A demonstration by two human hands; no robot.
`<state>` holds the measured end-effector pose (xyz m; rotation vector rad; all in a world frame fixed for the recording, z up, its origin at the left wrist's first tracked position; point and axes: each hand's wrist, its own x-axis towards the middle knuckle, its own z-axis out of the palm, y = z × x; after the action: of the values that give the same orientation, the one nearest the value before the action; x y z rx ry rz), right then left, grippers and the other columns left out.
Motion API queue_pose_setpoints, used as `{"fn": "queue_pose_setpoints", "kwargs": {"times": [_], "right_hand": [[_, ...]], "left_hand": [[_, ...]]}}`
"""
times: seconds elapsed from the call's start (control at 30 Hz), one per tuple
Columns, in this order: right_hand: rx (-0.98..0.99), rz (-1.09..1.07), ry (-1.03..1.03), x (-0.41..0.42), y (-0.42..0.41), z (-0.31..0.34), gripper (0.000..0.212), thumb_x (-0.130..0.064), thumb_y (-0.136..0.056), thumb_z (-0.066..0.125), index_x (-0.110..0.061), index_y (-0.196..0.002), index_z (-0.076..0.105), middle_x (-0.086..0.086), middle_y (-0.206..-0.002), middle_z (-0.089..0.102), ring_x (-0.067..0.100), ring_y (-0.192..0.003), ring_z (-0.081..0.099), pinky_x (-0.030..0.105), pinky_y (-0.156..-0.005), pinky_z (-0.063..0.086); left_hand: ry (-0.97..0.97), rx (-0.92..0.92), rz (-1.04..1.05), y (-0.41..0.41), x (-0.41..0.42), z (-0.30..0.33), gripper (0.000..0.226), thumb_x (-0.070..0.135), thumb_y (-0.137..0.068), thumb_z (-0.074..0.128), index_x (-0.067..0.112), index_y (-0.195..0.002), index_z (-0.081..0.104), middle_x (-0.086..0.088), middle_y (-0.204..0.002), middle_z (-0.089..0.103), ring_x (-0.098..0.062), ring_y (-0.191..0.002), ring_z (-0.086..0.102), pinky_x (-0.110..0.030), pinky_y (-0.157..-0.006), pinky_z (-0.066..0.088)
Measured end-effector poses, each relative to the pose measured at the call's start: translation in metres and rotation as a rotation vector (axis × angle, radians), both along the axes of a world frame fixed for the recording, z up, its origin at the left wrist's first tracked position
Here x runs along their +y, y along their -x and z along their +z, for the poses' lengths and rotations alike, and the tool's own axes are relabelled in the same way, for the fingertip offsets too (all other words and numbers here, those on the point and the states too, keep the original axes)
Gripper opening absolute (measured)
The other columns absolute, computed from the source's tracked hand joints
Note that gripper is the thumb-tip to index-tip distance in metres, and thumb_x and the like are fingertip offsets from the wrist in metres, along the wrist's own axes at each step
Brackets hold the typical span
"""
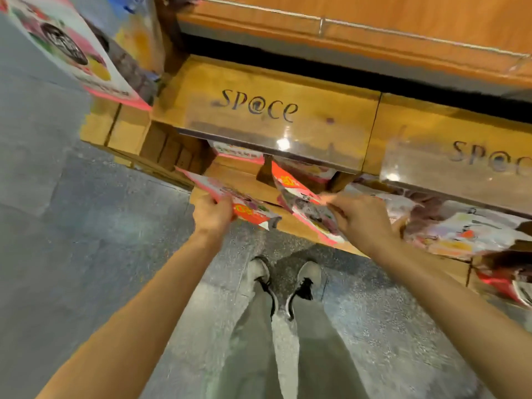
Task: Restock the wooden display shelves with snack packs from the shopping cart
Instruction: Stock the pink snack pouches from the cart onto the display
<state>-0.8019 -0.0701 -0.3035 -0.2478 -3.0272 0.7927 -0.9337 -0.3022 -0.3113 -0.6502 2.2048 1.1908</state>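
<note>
The person stands close against a wooden display shelf (259,110) whose slanted front boards carry the word "SP@CE" behind clear plastic panels (276,133). Both bare arms reach forward to the low tier under those boards.

The left hand (211,213) grips a flat snack pack (244,204), fingers curled round its near edge. That pack is pink-edged with an orange patch, and it lies tilted at the front edge of the low shelf, its far corner pointing in toward the opening.

The right hand (361,217) pinches a second snack pack (305,205) of the same kind, thumb and fingers closed on its right side. This pack is tilted steeply, its red-orange top corner up under the lip of the lettered board, its lower end hanging past the shelf's front edge. The two packs are near each other but apart.

Deeper in the opening more packs (239,152) stand in wooden compartments. Toward the right end of the low tier, a loose heap of similar pouches (449,228) lies jumbled. At the upper left corner a large pink-bordered package (74,50) juts out from a higher shelf.

Below, grey trousers (276,349) and two grey shoes (309,276) with black laces stand on a speckled grey floor (86,226). Motion blur smears the fine print on every pack.
</note>
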Motion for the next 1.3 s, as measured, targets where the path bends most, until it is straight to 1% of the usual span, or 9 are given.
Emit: {"fn": "queue_pose_setpoints", "kwargs": {"times": [0.23,0.37,0.57,0.67,0.8,0.97,1.07,1.2,1.3], "right_hand": [[0.120,0.095,-0.064,-0.007,0.043,-0.076,0.031,-0.021,-0.089,0.044,-0.019,-0.098,0.073,0.004,-0.065,0.062,0.027,-0.057,0.052,0.024,-0.060,0.013],[0.116,0.078,-0.018,-0.008,0.054,-0.122,0.031,-0.016,-0.089,0.046,-0.021,-0.110,0.070,0.007,-0.067,0.060,0.031,-0.060,0.055,0.029,-0.055,0.032],[0.005,0.058,-0.094,-0.008,0.051,-0.165,0.034,-0.017,-0.083,0.049,-0.035,-0.107,0.064,0.003,-0.074,0.069,0.031,-0.069,0.062,0.036,-0.063,0.047],[-0.004,0.006,-0.147,-0.020,0.044,-0.179,0.036,-0.008,-0.079,0.057,-0.031,-0.105,0.068,0.004,-0.075,0.071,0.032,-0.066,0.062,0.038,-0.069,0.046],[-0.084,-0.228,-0.087,-0.043,0.035,-0.194,0.025,-0.026,-0.089,0.060,-0.019,-0.112,0.066,0.010,-0.086,0.065,0.035,-0.079,0.060,0.044,-0.075,0.045],[-0.010,-0.784,0.319,-0.067,0.001,-0.212,0.067,-0.033,-0.078,0.075,-0.012,-0.134,0.046,0.011,-0.120,0.052,0.021,-0.112,0.050,0.033,-0.095,0.044],[0.086,-1.178,0.752,-0.087,-0.012,-0.222,0.085,-0.036,-0.071,0.080,-0.017,-0.141,0.034,0.004,-0.123,0.050,0.014,-0.109,0.053,0.031,-0.097,0.046],[-0.146,-1.490,1.482,-0.109,-0.004,-0.247,0.048,-0.042,-0.089,0.059,-0.024,-0.131,0.042,0.009,-0.133,0.053,0.024,-0.111,0.061,0.039,-0.085,0.055],[0.060,-1.705,2.028,-0.108,0.016,-0.270,0.041,-0.037,-0.098,0.040,-0.020,-0.136,0.039,0.019,-0.132,0.052,0.036,-0.111,0.059,0.049,-0.093,0.050]], "left_hand": [[-0.024,0.071,0.107,0.053,0.005,-0.074,0.017,0.022,-0.080,0.056,0.006,-0.077,0.061,-0.014,-0.080,0.067,-0.028,-0.077,0.066,-0.048,-0.080,0.056],[-0.033,0.130,0.122,0.069,0.009,-0.112,0.029,0.032,-0.082,0.056,0.004,-0.088,0.061,-0.015,-0.091,0.069,-0.027,-0.086,0.068,-0.045,-0.083,0.057],[0.039,0.151,0.025,0.070,0.027,-0.148,0.021,0.026,-0.093,0.052,0.007,-0.085,0.058,-0.008,-0.080,0.057,-0.019,-0.071,0.053,-0.026,-0.050,0.034],[0.031,0.171,-0.007,0.076,0.020,-0.165,0.024,0.030,-0.091,0.052,0.008,-0.088,0.062,-0.011,-0.087,0.064,-0.025,-0.078,0.061,-0.028,-0.066,0.049],[-0.117,0.078,0.018,0.085,0.015,-0.173,0.017,0.017,-0.092,0.049,0.016,-0.076,0.055,-0.010,-0.084,0.065,-0.021,-0.072,0.064,-0.047,-0.081,0.057],[-0.322,-0.065,0.065,0.078,0.009,-0.163,0.039,0.045,-0.097,0.034,0.014,-0.096,0.057,-0.007,-0.087,0.073,-0.020,-0.088,0.071,-0.041,-0.084,0.053],[-0.488,-0.094,0.217,0.068,-0.005,-0.174,0.048,0.056,-0.096,0.026,0.016,-0.101,0.052,-0.007,-0.097,0.073,-0.022,-0.097,0.070,-0.048,-0.089,0.052],[-0.623,-0.284,0.471,0.064,-0.005,-0.207,0.046,0.050,-0.098,0.027,0.013,-0.115,0.048,-0.012,-0.121,0.060,-0.034,-0.108,0.061,-0.064,-0.089,0.047],[-0.767,-0.465,0.644,0.072,0.003,-0.233,0.050,0.049,-0.097,0.028,0.020,-0.138,0.035,-0.014,-0.138,0.041,-0.047,-0.120,0.046,-0.075,-0.089,0.036]]}}
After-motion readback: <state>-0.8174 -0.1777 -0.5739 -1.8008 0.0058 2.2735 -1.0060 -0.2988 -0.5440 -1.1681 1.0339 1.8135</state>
